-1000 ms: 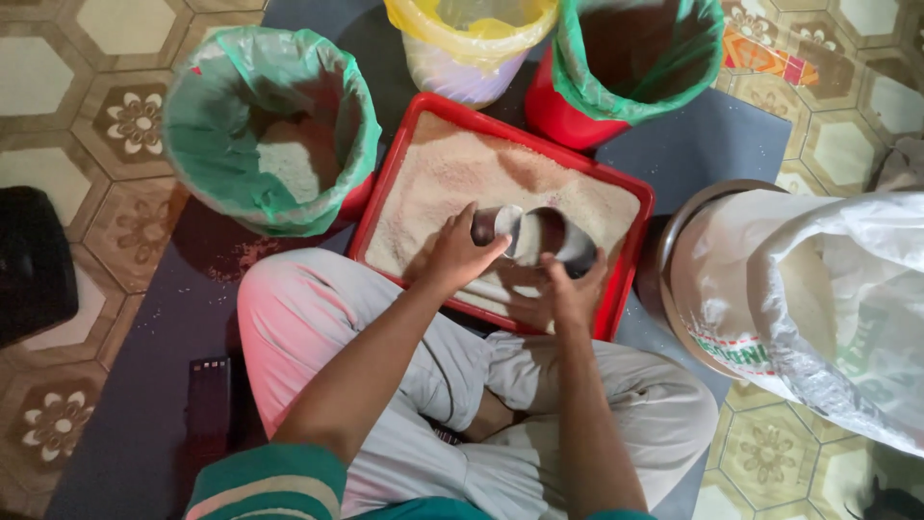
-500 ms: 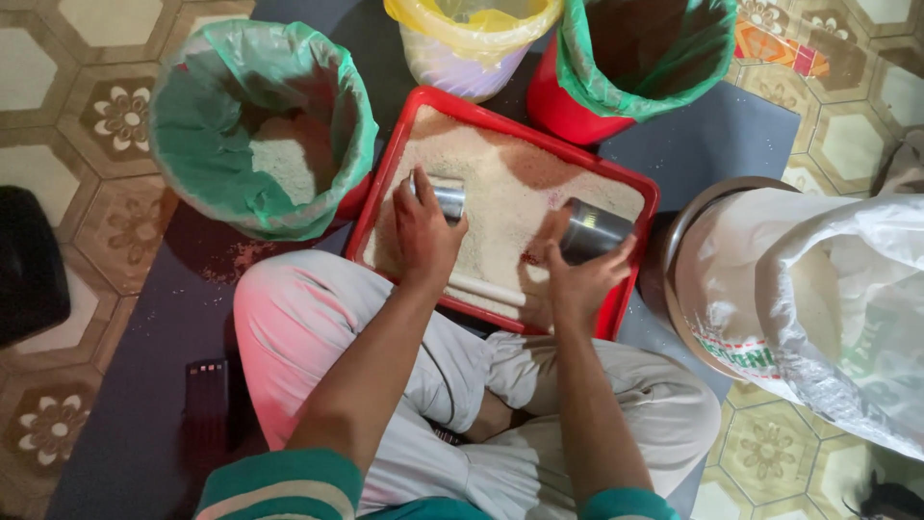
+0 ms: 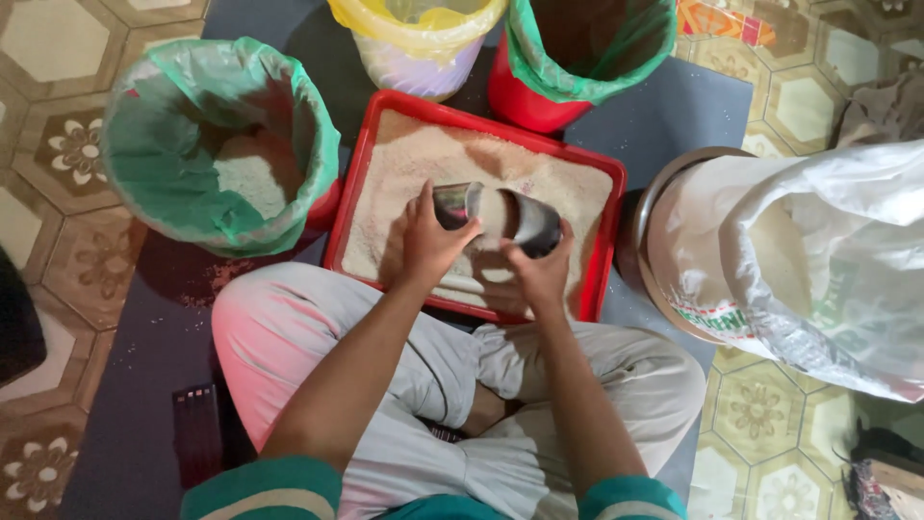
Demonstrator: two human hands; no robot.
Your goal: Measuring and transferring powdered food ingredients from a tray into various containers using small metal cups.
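Note:
A red tray (image 3: 350,200) full of pale rice lies on the floor mat before my crossed legs. My left hand (image 3: 425,243) grips a small steel cup (image 3: 456,204) tipped on its side over the rice. A larger steel cup (image 3: 532,222) is gripped by my right hand (image 3: 539,274), also tilted, its mouth facing the small cup. The two cups are close together above the tray's middle, with a mound of rice between them.
A bin lined with green plastic (image 3: 183,183) holding rice stands at left. A yellow-lined bucket (image 3: 416,39) and a red bucket with a green liner (image 3: 582,58) stand behind the tray. A white sack in a metal pot (image 3: 770,250) is at right.
Both hands had lifted the cups apart half a second ago; now they are back down over the rice, brought together with mouths facing each other.

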